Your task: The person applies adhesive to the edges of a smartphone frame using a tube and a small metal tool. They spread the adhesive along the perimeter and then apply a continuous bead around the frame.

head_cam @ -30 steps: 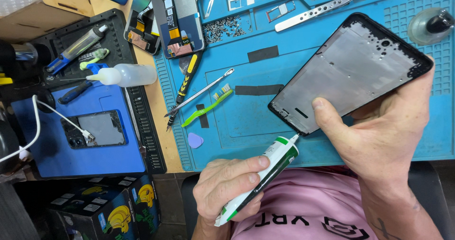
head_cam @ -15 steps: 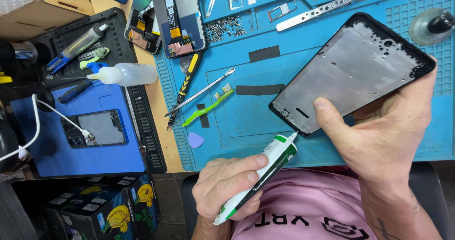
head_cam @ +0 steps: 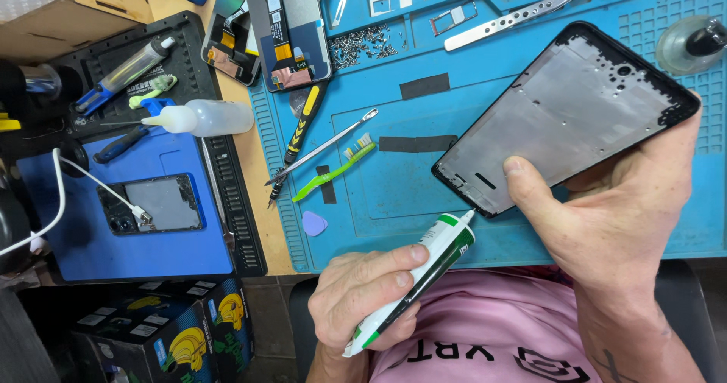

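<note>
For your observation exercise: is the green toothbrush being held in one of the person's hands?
No, the green toothbrush lies on the blue mat, apart from both hands.

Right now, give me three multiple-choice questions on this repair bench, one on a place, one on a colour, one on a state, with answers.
1. Where is the glue tube's nozzle?
A. At the phone frame's lower edge
B. Over the screws
C. On the tweezers

2. What colour is the small brush?
A. Red
B. Green
C. White

3. How is the phone frame placed?
A. Flat on the blue mat
B. Held up in the right hand
C. Inside a box

Answers: A, the tip meets the frame's edge; B, handle and bristles are green; B, thumb and fingers grip it while the left hand holds the tube.
</note>
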